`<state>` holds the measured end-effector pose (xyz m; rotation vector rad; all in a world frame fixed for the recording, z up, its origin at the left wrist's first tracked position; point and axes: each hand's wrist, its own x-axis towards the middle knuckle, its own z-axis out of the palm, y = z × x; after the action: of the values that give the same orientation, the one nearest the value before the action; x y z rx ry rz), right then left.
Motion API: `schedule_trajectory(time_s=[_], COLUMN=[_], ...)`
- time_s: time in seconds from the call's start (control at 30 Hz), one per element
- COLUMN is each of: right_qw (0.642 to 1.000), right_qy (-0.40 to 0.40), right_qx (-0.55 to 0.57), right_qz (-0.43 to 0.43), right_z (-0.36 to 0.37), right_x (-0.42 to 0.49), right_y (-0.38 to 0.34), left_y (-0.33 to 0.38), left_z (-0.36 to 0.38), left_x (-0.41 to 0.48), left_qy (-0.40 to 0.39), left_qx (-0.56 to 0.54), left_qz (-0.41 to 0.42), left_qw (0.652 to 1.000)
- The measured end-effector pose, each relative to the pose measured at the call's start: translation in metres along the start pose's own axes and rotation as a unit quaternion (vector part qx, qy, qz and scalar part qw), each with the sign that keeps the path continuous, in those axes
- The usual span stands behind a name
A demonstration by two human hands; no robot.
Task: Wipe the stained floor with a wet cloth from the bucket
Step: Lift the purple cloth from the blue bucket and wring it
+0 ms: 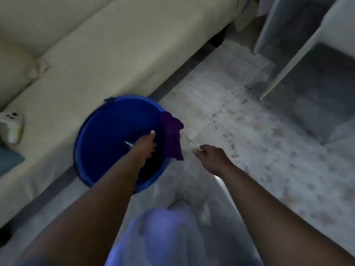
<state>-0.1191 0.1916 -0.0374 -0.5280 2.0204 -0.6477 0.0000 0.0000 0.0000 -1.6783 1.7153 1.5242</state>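
Bucket: I see the blue bucket (pixel 99 143) on the floor just beside the sofa (pixel 96 64), with water inside
Cloth: the purple cloth (pixel 172 137) hangs draped over the bucket's right rim, half outside
Left hand: my left hand (pixel 143 148) reaches down into the bucket, fingers (pixel 151 134) dipped toward the water; I cannot tell whether they pinch anything
Right hand: my right hand (pixel 213 158) hovers over the floor near the cloth, fingers loosely curled, empty
Stains: brown spots (pixel 255 127) scatter across the pale floor to the right
Risk, cloth: I judge a careless tug could drop it outside, still dry
Risk, bucket: leaning on the rim could tip it and wet the sofa
Risk, drips: an unwrung cloth may spread the stains
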Motion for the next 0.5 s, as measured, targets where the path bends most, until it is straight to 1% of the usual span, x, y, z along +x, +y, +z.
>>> schedule_trajectory(time_s=[0.03, 0.1, 0.13, 0.17, 0.2, 0.27, 0.33, 0.37, 0.43, 0.5], right_qw=[1.0, 0.999, 0.997, 0.989, 0.973, 0.923, 0.876, 0.855, 0.82, 0.795], right_qy=[-0.001, -0.015, -0.029, -0.035, -0.052, -0.109, -0.168, -0.18, -0.166, -0.11], right_qx=[0.014, 0.035, 0.076, 0.143, 0.223, 0.369, 0.451, 0.485, 0.544, 0.588], right_qz=[-0.01, -0.021, -0.016, -0.018, -0.009, 0.002, -0.016, -0.033, -0.071, -0.103], right_z=[0.014, 0.037, 0.045, 0.055, 0.062, 0.071, 0.08, 0.083, 0.084, 0.076], right_x=[0.02, 0.059, 0.074, 0.091, 0.104, 0.129, 0.143, 0.147, 0.147, 0.139], right_y=[0.006, 0.016, 0.016, 0.02, 0.021, 0.022, 0.019, 0.018, 0.013, 0.014], left_y=[-0.008, -0.023, -0.027, -0.032, -0.031, -0.027, -0.021, -0.016, -0.013, -0.007], left_z=[0.008, 0.022, 0.028, 0.032, 0.038, 0.044, 0.048, 0.051, 0.053, 0.048], left_x=[0.02, 0.056, 0.067, 0.082, 0.088, 0.101, 0.106, 0.104, 0.09, 0.074], left_qy=[0.009, 0.017, 0.015, 0.01, 0.012, 0.009, -0.006, -0.008, 0.017, 0.105], left_qx=[-0.053, -0.07, -0.079, -0.088, -0.102, -0.139, -0.136, -0.146, -0.154, -0.148], left_qz=[-0.016, -0.025, -0.016, -0.004, 0.006, 0.04, 0.063, 0.073, 0.071, 0.083], left_qw=[0.998, 0.997, 0.997, 0.996, 0.995, 0.989, 0.989, 0.987, 0.985, 0.98])
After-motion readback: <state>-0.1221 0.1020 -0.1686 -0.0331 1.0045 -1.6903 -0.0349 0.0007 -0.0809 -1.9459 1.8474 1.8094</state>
